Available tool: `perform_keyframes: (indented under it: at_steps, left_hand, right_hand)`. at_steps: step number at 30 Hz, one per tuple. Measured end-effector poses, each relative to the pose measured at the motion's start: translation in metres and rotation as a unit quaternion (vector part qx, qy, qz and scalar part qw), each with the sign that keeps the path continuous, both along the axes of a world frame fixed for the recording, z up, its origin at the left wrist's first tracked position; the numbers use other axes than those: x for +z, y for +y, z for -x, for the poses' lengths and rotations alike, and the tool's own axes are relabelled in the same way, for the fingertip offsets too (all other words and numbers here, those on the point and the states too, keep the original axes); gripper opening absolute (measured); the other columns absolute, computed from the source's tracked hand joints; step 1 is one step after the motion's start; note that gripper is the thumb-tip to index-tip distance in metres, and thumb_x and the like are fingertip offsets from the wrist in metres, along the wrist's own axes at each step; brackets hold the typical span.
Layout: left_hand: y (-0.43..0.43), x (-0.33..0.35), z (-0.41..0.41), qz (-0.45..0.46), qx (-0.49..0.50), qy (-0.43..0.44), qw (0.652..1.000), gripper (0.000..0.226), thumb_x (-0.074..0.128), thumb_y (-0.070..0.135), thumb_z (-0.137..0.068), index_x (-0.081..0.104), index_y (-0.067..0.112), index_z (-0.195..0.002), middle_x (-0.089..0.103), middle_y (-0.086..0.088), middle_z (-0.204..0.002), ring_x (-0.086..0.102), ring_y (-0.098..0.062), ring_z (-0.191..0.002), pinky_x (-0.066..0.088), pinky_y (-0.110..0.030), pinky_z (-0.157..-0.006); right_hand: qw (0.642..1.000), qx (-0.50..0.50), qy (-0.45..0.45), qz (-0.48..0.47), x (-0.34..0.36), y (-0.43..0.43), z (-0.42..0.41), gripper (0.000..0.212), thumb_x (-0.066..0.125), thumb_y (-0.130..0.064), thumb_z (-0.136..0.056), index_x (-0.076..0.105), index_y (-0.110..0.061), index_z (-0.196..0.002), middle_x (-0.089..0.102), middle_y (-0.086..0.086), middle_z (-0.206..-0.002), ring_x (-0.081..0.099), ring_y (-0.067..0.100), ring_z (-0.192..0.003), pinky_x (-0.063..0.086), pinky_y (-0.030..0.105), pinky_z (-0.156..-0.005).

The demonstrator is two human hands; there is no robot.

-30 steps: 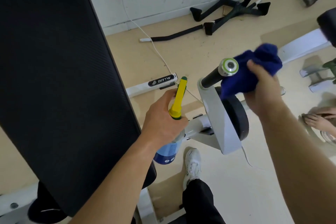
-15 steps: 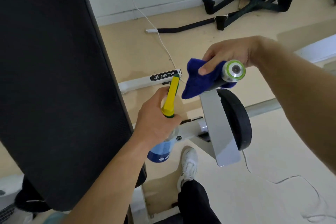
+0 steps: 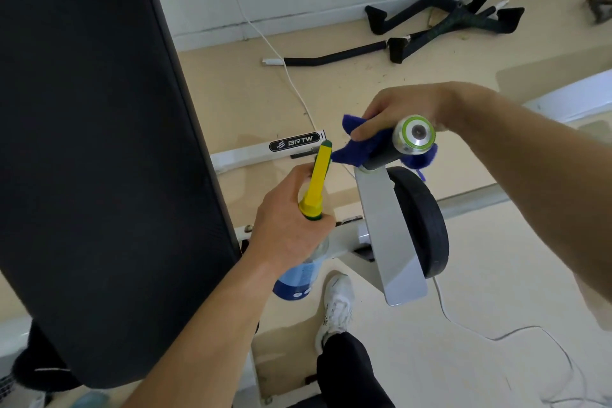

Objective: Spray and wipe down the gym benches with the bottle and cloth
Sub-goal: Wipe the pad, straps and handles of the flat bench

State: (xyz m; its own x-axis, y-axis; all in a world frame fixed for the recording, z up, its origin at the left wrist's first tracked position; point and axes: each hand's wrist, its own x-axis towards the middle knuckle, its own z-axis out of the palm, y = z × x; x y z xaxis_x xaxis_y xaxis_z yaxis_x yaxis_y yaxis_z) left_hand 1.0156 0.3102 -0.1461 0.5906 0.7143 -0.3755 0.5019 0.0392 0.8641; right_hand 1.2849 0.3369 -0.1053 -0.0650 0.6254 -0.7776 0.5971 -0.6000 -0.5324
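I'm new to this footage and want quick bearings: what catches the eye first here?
At centre, the right hand grips a blue cloth round a black handle with a shiny silver end cap. Just below and to the left, the left hand holds a spray bottle, its yellow nozzle pointing toward the cloth. A big black bench pad fills the left side.

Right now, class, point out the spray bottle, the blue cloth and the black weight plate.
spray bottle (image 3: 317, 177): head view, on its yellow spray head.
blue cloth (image 3: 350, 152): head view, on the fold nearest the bottle.
black weight plate (image 3: 422, 222): head view, on its broad outer rim.
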Motion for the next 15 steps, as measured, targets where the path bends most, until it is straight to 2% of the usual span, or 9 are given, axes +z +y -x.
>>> perform_keyframes:
  at_steps: [2,4,6,8,10,11,15]
  left_hand:
    - [-0.001,0.002,0.005,0.006,-0.008,-0.001,1.0,0.051,0.067,0.012,-0.077,0.058,0.041,-0.118,0.065,0.005,-0.082,0.048,-0.007,-0.059,0.045,-0.027,-0.065]
    - [-0.001,0.003,0.01,0.007,-0.024,0.005,1.0,0.049,0.068,0.012,-0.078,0.057,0.041,-0.116,0.057,0.014,-0.068,0.046,-0.006,-0.055,0.041,-0.024,-0.063]
    - [0.0,0.002,0.016,0.008,-0.04,0.011,0.999,0.048,0.069,0.014,-0.078,0.056,0.041,-0.116,0.052,0.02,-0.062,0.046,-0.006,-0.055,0.041,-0.025,-0.063]
    - [0.002,0.002,0.021,0.006,-0.055,0.012,0.998,0.047,0.068,0.016,-0.078,0.055,0.042,-0.114,0.051,0.02,-0.062,0.046,-0.007,-0.056,0.041,-0.026,-0.064]
    - [0.004,0.001,0.024,0.009,-0.063,0.016,0.998,0.046,0.067,0.018,-0.076,0.054,0.044,-0.112,0.05,0.018,-0.06,0.045,-0.009,-0.055,0.041,-0.027,-0.064]
    - [0.006,0.001,0.026,0.012,-0.062,0.02,0.998,0.046,0.067,0.019,-0.075,0.054,0.045,-0.112,0.049,0.017,-0.059,0.044,-0.009,-0.055,0.041,-0.028,-0.064]
    - [0.011,0.0,0.029,0.025,-0.05,0.014,0.998,0.048,0.068,0.018,-0.076,0.055,0.045,-0.113,0.05,0.018,-0.06,0.045,-0.01,-0.056,0.042,-0.03,-0.064]
  right_hand:
    - [1.0,0.021,-0.004,0.012,0.019,0.005,0.005,0.038,0.067,-0.039,-0.091,0.066,-0.003,-0.079,0.058,0.007,-0.062,0.052,0.018,-0.053,0.046,0.03,-0.055]
    - [0.998,0.047,-0.009,0.038,0.038,0.012,0.009,0.038,0.067,-0.038,-0.091,0.068,-0.001,-0.084,0.064,0.008,-0.063,0.057,0.018,-0.05,0.048,0.027,-0.048]
    - [0.997,0.06,0.008,0.055,0.057,0.016,0.012,0.041,0.074,-0.041,-0.085,0.069,-0.001,-0.084,0.067,0.011,-0.065,0.061,0.02,-0.053,0.051,0.028,-0.049]
    - [0.999,0.027,0.039,0.024,0.077,0.019,0.009,0.049,0.079,-0.049,-0.074,0.07,-0.001,-0.08,0.066,0.014,-0.066,0.062,0.02,-0.053,0.052,0.027,-0.05]
    - [0.999,0.003,0.017,-0.037,0.085,0.024,0.001,0.049,0.081,-0.049,-0.074,0.072,-0.001,-0.082,0.068,0.014,-0.069,0.064,0.02,-0.056,0.054,0.027,-0.054]
    - [0.999,0.017,-0.004,-0.034,0.081,0.026,0.0,0.045,0.077,-0.046,-0.074,0.073,-0.002,-0.085,0.07,0.013,-0.07,0.065,0.02,-0.058,0.055,0.027,-0.057]
    - [0.987,0.08,-0.08,0.113,0.031,0.026,0.01,0.034,0.076,-0.039,-0.075,0.074,-0.01,-0.092,0.074,0.007,-0.078,0.068,0.019,-0.066,0.054,0.029,-0.062]
